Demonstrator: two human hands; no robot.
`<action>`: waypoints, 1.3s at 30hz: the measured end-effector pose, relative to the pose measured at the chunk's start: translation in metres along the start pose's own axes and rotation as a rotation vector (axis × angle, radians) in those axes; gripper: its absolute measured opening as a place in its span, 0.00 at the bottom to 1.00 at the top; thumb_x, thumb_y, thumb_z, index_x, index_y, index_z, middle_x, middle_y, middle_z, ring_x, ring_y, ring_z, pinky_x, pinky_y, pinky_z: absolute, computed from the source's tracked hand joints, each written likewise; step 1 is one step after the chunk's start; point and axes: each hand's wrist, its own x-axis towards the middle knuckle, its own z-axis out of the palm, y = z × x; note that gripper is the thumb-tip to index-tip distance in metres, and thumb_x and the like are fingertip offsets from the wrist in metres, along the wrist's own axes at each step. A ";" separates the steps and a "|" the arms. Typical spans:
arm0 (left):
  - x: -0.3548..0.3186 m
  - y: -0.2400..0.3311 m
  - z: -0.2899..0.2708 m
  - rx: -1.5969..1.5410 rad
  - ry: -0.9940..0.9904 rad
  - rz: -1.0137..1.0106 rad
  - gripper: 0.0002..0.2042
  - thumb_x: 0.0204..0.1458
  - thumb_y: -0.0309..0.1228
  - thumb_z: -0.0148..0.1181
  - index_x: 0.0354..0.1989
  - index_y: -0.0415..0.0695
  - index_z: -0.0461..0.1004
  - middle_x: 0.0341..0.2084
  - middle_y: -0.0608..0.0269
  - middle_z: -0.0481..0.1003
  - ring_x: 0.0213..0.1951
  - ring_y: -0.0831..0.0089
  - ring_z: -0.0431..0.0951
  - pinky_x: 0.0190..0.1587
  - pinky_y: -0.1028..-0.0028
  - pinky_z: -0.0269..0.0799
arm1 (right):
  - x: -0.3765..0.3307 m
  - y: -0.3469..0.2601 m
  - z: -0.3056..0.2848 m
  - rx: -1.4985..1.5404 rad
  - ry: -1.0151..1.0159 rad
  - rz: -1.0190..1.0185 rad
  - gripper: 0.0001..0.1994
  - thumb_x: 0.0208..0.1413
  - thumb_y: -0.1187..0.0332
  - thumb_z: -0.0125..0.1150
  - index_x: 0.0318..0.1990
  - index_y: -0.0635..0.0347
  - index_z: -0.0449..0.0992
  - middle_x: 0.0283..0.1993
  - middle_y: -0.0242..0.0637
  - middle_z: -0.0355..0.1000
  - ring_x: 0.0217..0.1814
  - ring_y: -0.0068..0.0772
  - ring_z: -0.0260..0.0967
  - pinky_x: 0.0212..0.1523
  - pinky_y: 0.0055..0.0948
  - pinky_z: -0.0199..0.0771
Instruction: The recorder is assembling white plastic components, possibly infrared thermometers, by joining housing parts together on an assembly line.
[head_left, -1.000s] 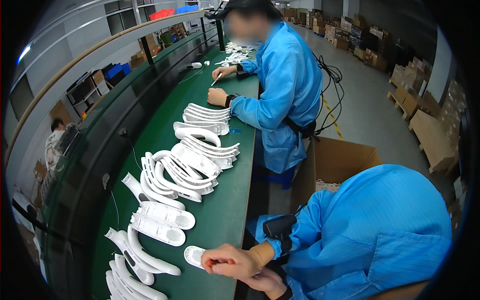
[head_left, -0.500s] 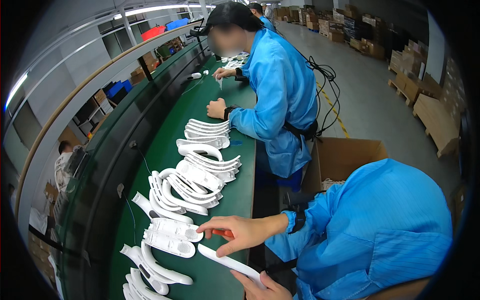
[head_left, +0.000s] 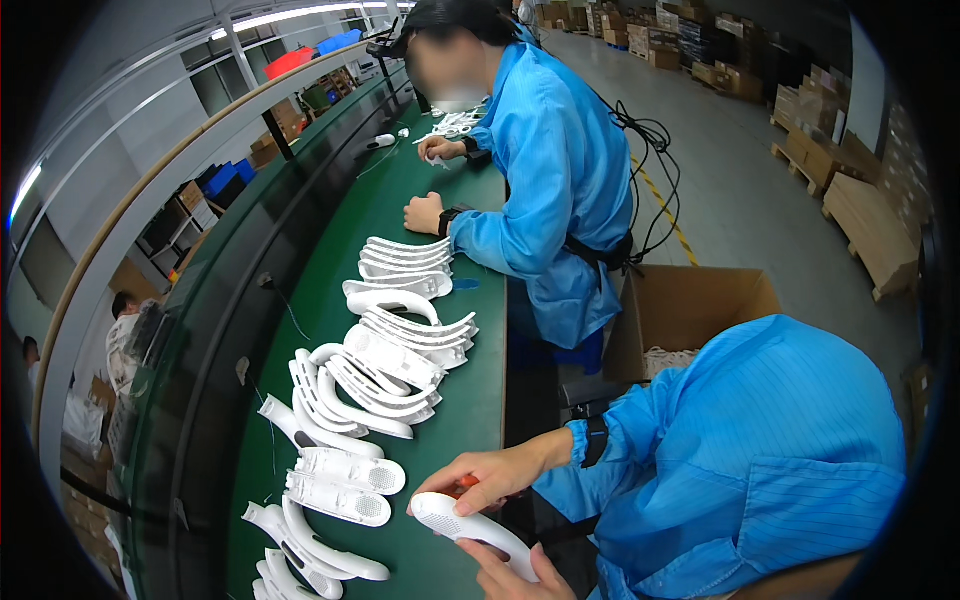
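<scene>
My left hand grips the lower end of a curved white plastic shell, its thumb along one side and its fingers along the other. The shell's upper end is rounded and perforated. That end is pinched by my right hand, thumb on top. Tucked in the right palm is a small red-orange object, mostly hidden by the fingers. Just left of the hands, a pair of white perforated shell halves lies on the green belt. Nearer me are more curved white shells.
Further along the belt lie several rows of curved white shells. A co-worker in blue works beyond them, both hands over the belt. An open cardboard box stands to the right. A dark rail borders the belt's far side.
My right hand has come down onto the shell and now pinches its upper end. The shell has turned, bringing its perforated face into view.
</scene>
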 end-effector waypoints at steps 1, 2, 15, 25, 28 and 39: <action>0.001 0.000 0.002 0.002 0.002 0.001 0.25 0.52 0.31 0.60 0.57 0.35 0.63 0.40 0.41 0.74 0.38 0.49 0.76 0.41 0.61 0.71 | 0.002 0.001 0.000 0.062 -0.013 0.003 0.33 0.53 0.54 0.59 0.63 0.65 0.60 0.39 0.30 0.68 0.23 0.12 0.56 0.19 0.13 0.54; 0.001 0.002 0.002 0.001 0.003 0.006 0.25 0.51 0.31 0.60 0.56 0.35 0.63 0.40 0.42 0.74 0.38 0.49 0.76 0.41 0.61 0.71 | 0.001 0.001 0.000 0.122 -0.019 0.005 0.33 0.53 0.54 0.59 0.62 0.65 0.60 0.38 0.30 0.68 0.22 0.11 0.56 0.18 0.13 0.53; 0.013 0.024 -0.052 0.234 0.052 0.093 0.20 0.48 0.30 0.64 0.50 0.34 0.72 0.38 0.45 0.76 0.37 0.51 0.77 0.40 0.63 0.71 | 0.012 -0.002 0.002 0.183 0.211 0.112 0.31 0.56 0.55 0.59 0.60 0.67 0.60 0.30 0.29 0.64 0.18 0.13 0.52 0.15 0.17 0.51; 0.092 0.025 -0.153 0.389 0.110 0.051 0.17 0.51 0.32 0.60 0.48 0.36 0.74 0.39 0.44 0.77 0.40 0.49 0.77 0.43 0.62 0.71 | 0.009 0.011 -0.029 0.309 0.130 0.217 0.16 0.61 0.62 0.51 0.47 0.69 0.69 0.32 0.39 0.72 0.15 0.12 0.52 0.13 0.16 0.51; 0.176 -0.038 -0.197 0.903 0.073 -0.017 0.21 0.49 0.37 0.61 0.49 0.39 0.73 0.41 0.45 0.76 0.42 0.49 0.76 0.46 0.60 0.70 | 0.003 0.011 -0.027 0.300 0.145 0.186 0.16 0.61 0.63 0.50 0.46 0.69 0.69 0.31 0.38 0.72 0.14 0.12 0.52 0.13 0.16 0.52; 0.290 -0.106 -0.213 0.863 0.212 0.040 0.19 0.53 0.34 0.59 0.47 0.31 0.72 0.41 0.38 0.74 0.44 0.48 0.74 0.49 0.60 0.69 | 0.005 0.006 -0.036 0.354 0.141 0.215 0.14 0.61 0.68 0.47 0.46 0.71 0.69 0.28 0.38 0.70 0.15 0.12 0.53 0.14 0.16 0.53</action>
